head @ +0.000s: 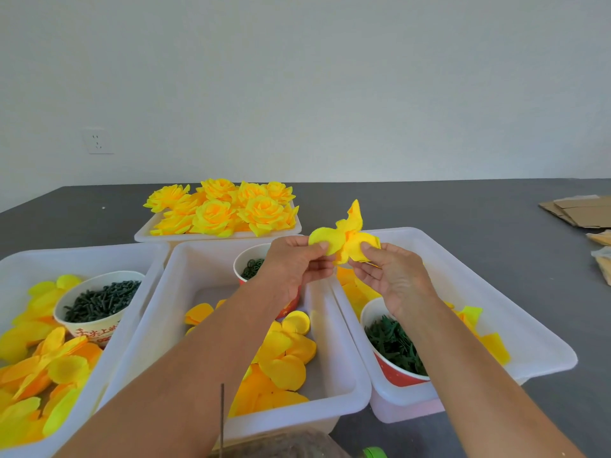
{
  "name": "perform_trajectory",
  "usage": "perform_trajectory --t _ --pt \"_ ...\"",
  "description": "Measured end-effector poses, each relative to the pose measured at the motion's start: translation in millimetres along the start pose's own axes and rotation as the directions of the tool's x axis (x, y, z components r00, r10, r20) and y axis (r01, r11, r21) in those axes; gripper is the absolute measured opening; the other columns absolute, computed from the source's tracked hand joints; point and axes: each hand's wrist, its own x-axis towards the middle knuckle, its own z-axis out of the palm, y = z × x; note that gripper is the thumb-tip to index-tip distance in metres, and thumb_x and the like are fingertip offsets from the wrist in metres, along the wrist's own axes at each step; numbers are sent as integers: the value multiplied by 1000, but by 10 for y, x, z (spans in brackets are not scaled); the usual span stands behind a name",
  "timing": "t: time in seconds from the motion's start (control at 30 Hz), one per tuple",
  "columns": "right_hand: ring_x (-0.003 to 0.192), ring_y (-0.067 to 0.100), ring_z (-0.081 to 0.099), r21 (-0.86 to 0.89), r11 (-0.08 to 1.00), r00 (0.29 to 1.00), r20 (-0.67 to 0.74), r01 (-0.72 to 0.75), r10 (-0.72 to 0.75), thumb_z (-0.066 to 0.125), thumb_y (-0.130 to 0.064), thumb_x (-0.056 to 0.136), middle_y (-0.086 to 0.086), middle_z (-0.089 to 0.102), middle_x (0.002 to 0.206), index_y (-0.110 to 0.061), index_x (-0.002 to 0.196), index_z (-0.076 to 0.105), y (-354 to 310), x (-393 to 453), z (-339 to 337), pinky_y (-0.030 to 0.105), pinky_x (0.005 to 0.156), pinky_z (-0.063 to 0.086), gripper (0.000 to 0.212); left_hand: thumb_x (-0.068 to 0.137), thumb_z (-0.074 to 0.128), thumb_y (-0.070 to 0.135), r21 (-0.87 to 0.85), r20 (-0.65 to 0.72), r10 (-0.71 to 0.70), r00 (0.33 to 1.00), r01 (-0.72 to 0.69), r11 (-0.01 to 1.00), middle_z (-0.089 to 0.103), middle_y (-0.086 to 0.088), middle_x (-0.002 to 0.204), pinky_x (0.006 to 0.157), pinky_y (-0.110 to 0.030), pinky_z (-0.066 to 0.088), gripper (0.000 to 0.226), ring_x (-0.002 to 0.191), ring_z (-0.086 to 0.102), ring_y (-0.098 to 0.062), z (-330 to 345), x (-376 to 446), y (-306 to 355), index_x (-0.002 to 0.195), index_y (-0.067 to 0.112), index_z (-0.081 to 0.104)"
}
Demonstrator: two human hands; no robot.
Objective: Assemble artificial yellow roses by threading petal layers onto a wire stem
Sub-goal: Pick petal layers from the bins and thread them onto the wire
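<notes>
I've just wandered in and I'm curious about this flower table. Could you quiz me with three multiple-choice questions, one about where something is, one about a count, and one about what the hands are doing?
1. Where are the finished roses?
A. In the far tray
B. On the cardboard
C. In a paper cup

2. How many paper cups of green parts show?
A. One
B. Three
C. Five

3. What are the hands doing?
A. Resting flat on the table
B. Both pinching one yellow petal piece
C. Lifting a tray

Answers:
1. A, they are heaped in the far tray.
2. B, one cup sits in each near tray.
3. B, the left hand and right hand pinch the petal piece in the air.
</notes>
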Motion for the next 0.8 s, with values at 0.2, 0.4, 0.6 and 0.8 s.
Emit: perform_trajectory --t 0.2,0.4,0.6,0.8 --pt "65 17 66 96 995 990 -139 -8 21 62 -6 88 8 66 79 -9 93 55 -27 42 -25 22 55 50 9 86 65 8 89 -199 60 978 -43 995 55 3 38 41 -19 41 18 34 47 -7 -31 38 0 70 9 57" --pt "54 13 66 161 985 966 -260 58 -15 63 -4 87 6 63 73 -11 92 53 -60 28 -41 16 44 48 13 89 61 13 14 -327 97 940 -98 995 49 6 38 41 -17 38 23 36 42 -6 -48 62 -3 67 13 54" --pt "59 14 65 110 982 926 -364 152 -103 62 -3 86 7 61 73 -15 70 51 -80 11 -29 20 51 47 23 93 53 4 -78 -326 164 931 -199 977 58 -8 72 49 -21 55 17 50 65 -13 33 40 3 76 4 51" --pt "65 16 65 106 973 896 -420 204 -142 58 -3 89 4 58 68 -16 64 48 -91 -15 -38 21 57 48 30 92 51 0 -33 -360 200 911 -227 973 60 -7 79 53 -15 50 10 61 70 -16 75 78 -44 90 10 50"
